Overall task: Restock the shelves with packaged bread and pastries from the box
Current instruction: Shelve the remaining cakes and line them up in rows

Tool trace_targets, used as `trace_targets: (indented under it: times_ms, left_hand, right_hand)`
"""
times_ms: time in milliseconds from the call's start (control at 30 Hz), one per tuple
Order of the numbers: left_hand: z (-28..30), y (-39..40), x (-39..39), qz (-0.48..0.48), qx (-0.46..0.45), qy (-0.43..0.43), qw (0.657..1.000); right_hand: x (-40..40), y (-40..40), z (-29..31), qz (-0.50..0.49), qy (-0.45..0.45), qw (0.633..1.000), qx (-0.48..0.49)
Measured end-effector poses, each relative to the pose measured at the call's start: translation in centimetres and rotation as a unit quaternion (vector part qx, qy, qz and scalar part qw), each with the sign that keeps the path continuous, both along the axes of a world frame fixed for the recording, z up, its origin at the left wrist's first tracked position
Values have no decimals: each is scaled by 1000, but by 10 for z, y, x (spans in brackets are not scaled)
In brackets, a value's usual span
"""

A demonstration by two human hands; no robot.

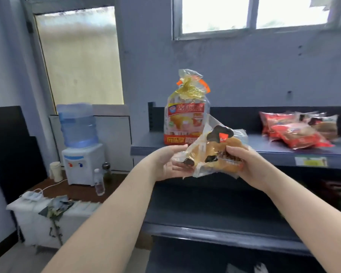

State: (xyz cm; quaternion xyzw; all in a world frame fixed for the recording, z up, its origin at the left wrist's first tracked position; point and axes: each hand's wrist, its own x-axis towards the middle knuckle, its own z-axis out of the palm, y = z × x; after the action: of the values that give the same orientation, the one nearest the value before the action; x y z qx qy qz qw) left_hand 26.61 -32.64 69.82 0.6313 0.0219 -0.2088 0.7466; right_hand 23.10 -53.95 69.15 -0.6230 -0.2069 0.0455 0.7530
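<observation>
I hold clear-wrapped buns with black print in front of the top shelf (274, 149). My right hand (244, 164) grips one bun pack (219, 148) from its right side, thumb over the top. My left hand (169, 164) cradles a second bun pack (183, 156) with its fingers underneath. Behind them a tall orange bag of sliced bread (185, 119) with a gold tie stands upright on the shelf's left end. Red-wrapped pastry packs (295, 131) lie in a pile at the shelf's right end. The box is out of view.
A lower shelf (215, 229) runs beneath my arms. Left of the shelving a water dispenser (81, 150) stands on a brown counter with bottles beside it. A white cabinet (47, 219) with a power strip sits in front. Windows span the wall above.
</observation>
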Motion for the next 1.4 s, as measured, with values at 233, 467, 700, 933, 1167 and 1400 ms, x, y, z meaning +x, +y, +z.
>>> trace_targets:
  times_ms: [233, 467, 700, 933, 1167, 1400]
  left_hand:
    - [34, -130, -9, -158, 57, -161, 973]
    - [39, -234, 19, -37, 169, -397, 901]
    - [40, -296, 81, -66, 62, -391, 916]
    - [46, -346, 152, -13, -9, -390, 921]
    - [46, -396, 191, 15, -16, -388, 922]
    - [41, -439, 202, 66, -1, -402, 913]
  right_hand:
    - [-29, -127, 20, -122, 7, 989, 85]
    - [-25, -199, 43, -193, -4, 977, 89]
    - [17, -256, 58, -264, -15, 964, 23]
    - [72, -329, 69, -424, -63, 901, 62]
    - [125, -409, 52, -496, -56, 865, 56]
    - [186, -474, 15, -467, 18, 879, -92]
